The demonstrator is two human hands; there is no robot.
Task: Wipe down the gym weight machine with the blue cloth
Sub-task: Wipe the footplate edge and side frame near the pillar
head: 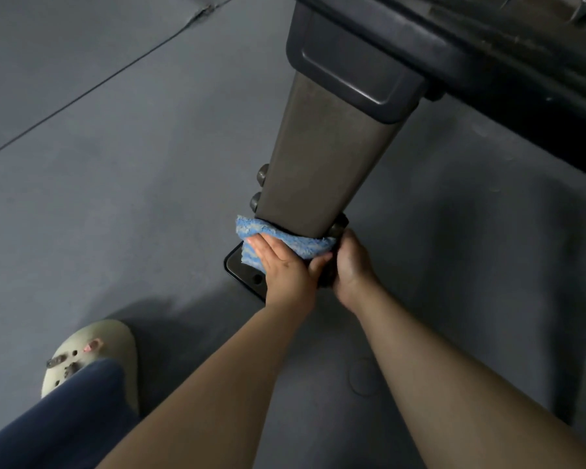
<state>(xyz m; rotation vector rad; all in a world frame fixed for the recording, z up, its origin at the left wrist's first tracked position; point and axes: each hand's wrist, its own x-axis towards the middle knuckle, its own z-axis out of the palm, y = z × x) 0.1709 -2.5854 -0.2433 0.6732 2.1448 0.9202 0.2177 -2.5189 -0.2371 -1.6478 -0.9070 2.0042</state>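
Head view had the blue cloth (278,239) wrapped round the machine's post (322,157) near its foot; left hand (281,265) pressed it flat-fingered, right hand (351,262) curled behind; I'd keep pressure even, honestly.

Both arms down low, hands side by side

The left hand (281,265) lies flat with fingers straight, pressing forward, thumb out to the right; the right hand (351,265) sits just beside it, fingers curled away out of sight, both forearms stretched forward from the bottom edge.
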